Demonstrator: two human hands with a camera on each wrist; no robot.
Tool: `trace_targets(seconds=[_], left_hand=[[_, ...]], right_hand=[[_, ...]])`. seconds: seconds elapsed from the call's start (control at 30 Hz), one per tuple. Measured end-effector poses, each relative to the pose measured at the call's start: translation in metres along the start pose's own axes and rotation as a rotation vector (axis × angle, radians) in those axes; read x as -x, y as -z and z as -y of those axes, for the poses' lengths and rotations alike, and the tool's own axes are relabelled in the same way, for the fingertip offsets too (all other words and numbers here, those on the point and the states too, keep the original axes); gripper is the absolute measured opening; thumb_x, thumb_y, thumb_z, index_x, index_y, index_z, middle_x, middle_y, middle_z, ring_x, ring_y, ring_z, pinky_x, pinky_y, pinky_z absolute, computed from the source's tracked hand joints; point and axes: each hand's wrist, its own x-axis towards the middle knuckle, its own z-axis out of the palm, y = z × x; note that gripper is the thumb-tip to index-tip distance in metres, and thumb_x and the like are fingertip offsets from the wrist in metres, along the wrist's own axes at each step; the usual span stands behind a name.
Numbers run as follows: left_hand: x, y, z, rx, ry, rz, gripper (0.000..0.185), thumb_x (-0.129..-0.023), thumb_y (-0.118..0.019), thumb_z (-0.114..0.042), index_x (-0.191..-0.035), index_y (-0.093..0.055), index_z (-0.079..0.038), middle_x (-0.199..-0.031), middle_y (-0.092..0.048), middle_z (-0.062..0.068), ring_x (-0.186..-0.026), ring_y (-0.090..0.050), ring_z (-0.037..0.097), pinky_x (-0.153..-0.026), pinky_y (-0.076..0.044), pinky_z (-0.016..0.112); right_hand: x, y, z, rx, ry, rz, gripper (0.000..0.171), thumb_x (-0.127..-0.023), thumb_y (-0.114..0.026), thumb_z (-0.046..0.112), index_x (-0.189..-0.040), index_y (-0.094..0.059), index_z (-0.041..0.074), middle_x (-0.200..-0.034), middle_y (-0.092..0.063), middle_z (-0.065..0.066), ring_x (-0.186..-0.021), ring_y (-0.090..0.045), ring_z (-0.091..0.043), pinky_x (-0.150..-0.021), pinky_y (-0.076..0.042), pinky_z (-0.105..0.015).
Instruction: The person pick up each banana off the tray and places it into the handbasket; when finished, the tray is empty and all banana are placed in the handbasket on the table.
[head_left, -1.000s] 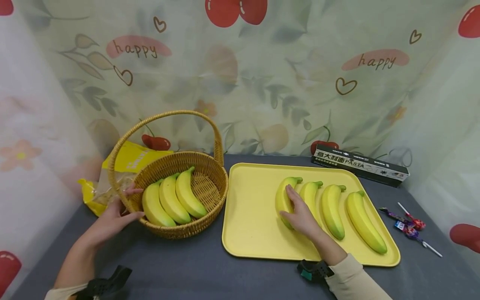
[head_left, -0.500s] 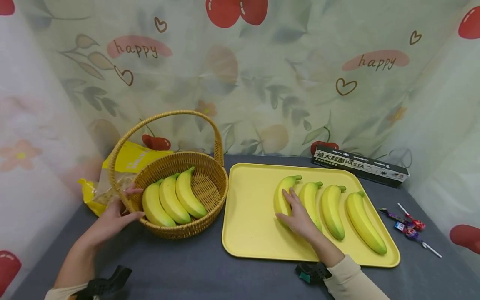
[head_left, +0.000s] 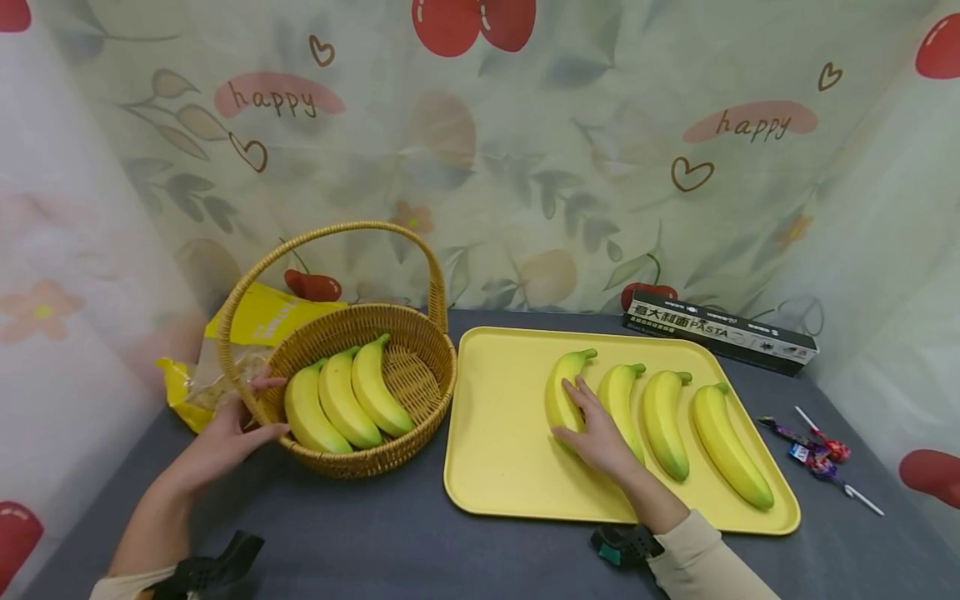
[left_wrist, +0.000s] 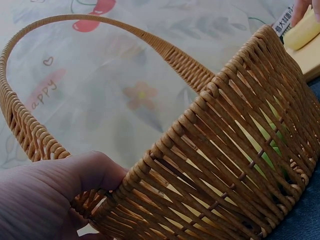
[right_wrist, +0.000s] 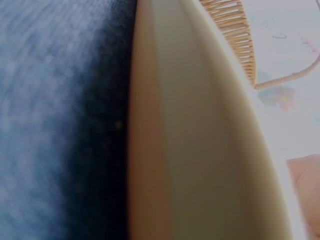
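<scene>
My left hand (head_left: 228, 425) grips the wicker basket (head_left: 420, 433) at its left side, by the foot of the tall handle. In the left wrist view, the thumb (left_wrist: 100, 170) presses over the woven rim. Three bananas (head_left: 347, 400) lie side by side inside the basket. My right hand (head_left: 600, 433) is on the leftmost banana (head_left: 564, 392) on the yellow tray (head_left: 502, 417), thumb toward its lower left and fingers over its right side. To the right lie three more bananas (head_left: 663, 425). The tray's edge (right_wrist: 200, 125) fills most of the right wrist view.
A yellow plastic bag (head_left: 258, 321) leans behind the basket. At the back right lies a black pasta box (head_left: 720, 329), with wrapped lollipops (head_left: 821, 454) in front of it. A printed curtain (head_left: 510, 167) encloses the dark cloth-covered table (head_left: 420, 542).
My right hand and the leftmost banana have shifted slightly left on the tray, widening the gap to its neighbour. My left hand and the basket stay in place.
</scene>
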Motion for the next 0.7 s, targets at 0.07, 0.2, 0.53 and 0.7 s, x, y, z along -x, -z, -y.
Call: trace_targets(seconds=[0.07,0.2,0.53,0.7], left_hand=[[0.0,0.0,0.0,0.001,0.001,-0.001,0.058,-0.092,-0.057,-0.011,-0.138,-0.026,0.005,-0.149,-0.015,0.03,-0.127,-0.028,0.046,-0.077,-0.038,0.007],[0.0,0.001,0.0,0.01,-0.002,0.001,0.057,-0.092,-0.057,-0.011,-0.138,-0.027,0.005,-0.15,-0.01,0.03,-0.13,-0.024,0.049,-0.077,-0.037,0.006],[0.0,0.0,-0.001,0.017,-0.025,0.0,0.056,-0.091,-0.058,-0.01,-0.136,-0.029,0.008,-0.152,0.002,0.03,-0.132,-0.014,0.055,-0.078,-0.034,0.003],[0.001,0.001,0.0,0.02,-0.016,0.0,0.057,-0.091,-0.058,-0.01,-0.137,-0.029,0.007,-0.153,0.003,0.029,-0.133,-0.012,0.055,-0.078,-0.033,0.002]], right_hand=[[0.0,-0.001,0.0,0.002,0.004,0.001,0.073,-0.087,-0.063,0.009,-0.147,-0.023,0.004,-0.156,-0.005,-0.02,-0.141,-0.009,-0.041,-0.109,-0.019,-0.056],[-0.001,0.001,0.003,0.01,0.012,0.009,0.072,-0.086,-0.062,0.007,-0.147,-0.023,0.003,-0.156,-0.006,-0.02,-0.141,-0.01,-0.04,-0.11,-0.019,-0.055],[0.002,0.019,0.014,-0.04,0.048,0.015,0.066,-0.085,-0.059,0.0,-0.142,-0.027,-0.006,-0.153,-0.016,-0.025,-0.139,-0.019,-0.04,-0.107,-0.027,-0.052],[0.003,0.025,0.027,-0.05,0.086,0.017,0.067,-0.084,-0.06,-0.001,-0.143,-0.029,-0.004,-0.153,-0.018,-0.021,-0.139,-0.022,-0.039,-0.104,-0.033,-0.05]])
